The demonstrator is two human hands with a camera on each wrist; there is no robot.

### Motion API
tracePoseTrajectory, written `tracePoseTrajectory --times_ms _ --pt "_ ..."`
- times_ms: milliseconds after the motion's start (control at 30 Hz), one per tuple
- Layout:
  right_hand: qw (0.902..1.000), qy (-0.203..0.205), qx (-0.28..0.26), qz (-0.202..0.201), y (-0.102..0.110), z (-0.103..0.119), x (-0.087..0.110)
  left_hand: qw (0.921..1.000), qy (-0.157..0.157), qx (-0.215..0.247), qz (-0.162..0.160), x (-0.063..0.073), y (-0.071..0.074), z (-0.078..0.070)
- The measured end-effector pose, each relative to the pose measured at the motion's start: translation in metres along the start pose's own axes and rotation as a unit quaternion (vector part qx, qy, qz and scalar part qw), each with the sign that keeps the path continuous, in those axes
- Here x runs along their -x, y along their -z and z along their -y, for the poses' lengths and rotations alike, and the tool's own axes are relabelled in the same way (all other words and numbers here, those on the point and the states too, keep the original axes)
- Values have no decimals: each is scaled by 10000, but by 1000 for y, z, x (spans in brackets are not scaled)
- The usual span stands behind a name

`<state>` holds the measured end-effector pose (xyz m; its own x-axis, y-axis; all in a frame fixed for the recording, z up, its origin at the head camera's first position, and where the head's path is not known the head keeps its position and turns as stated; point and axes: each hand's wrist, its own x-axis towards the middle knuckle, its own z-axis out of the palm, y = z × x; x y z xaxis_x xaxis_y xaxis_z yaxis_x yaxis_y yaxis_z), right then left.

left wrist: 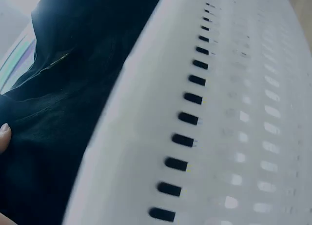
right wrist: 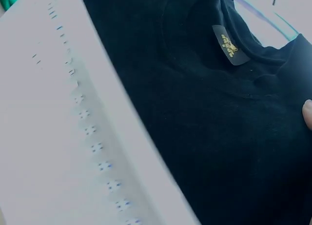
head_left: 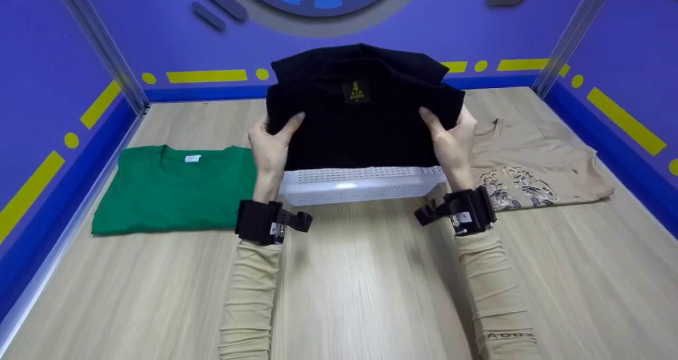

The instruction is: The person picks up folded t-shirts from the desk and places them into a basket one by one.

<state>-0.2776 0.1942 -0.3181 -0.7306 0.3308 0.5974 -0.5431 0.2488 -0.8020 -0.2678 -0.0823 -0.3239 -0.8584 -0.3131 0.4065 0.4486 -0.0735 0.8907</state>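
A folded black T-shirt (head_left: 360, 132) with a yellow-printed neck label (head_left: 356, 92) is held up by both hands, neckline at the top. My left hand (head_left: 274, 140) grips its left side, thumb on the front. The right side is gripped by my right hand (head_left: 451, 137) in the same way. Both hands' other fingers are mostly hidden behind the fabric. Below the shirt is a white perforated plastic basket (head_left: 365, 185). In the left wrist view the basket's rim (left wrist: 112, 117) crosses in front of the shirt, and dark fabric shows through its slots.
A folded green T-shirt (head_left: 180, 196) lies on the wooden table (head_left: 349, 296) at the left, and a folded beige T-shirt (head_left: 572, 174) with a dark print lies at the right. Blue-purple panels (head_left: 175, 42) wall in the table at the back and sides.
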Motion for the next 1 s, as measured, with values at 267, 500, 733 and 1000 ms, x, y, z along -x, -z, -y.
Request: tracePoseTrajectory --times_ms 267,500,733,1000 --pt "9992 -125 227 319 -2 -18 0 9971 522 -507 229 -3 6 9" --pt "9968 -85 641 461 -2 -29 0 9765 -84 -2150 84 -5 13 18" --pt "9889 -315 1301 638 -2 -33 0 9595 -362 -2780 293 -3 14 27" --pt "9676 -761 2239 886 0 -32 1 9231 -323 -3820 311 -2 12 28"
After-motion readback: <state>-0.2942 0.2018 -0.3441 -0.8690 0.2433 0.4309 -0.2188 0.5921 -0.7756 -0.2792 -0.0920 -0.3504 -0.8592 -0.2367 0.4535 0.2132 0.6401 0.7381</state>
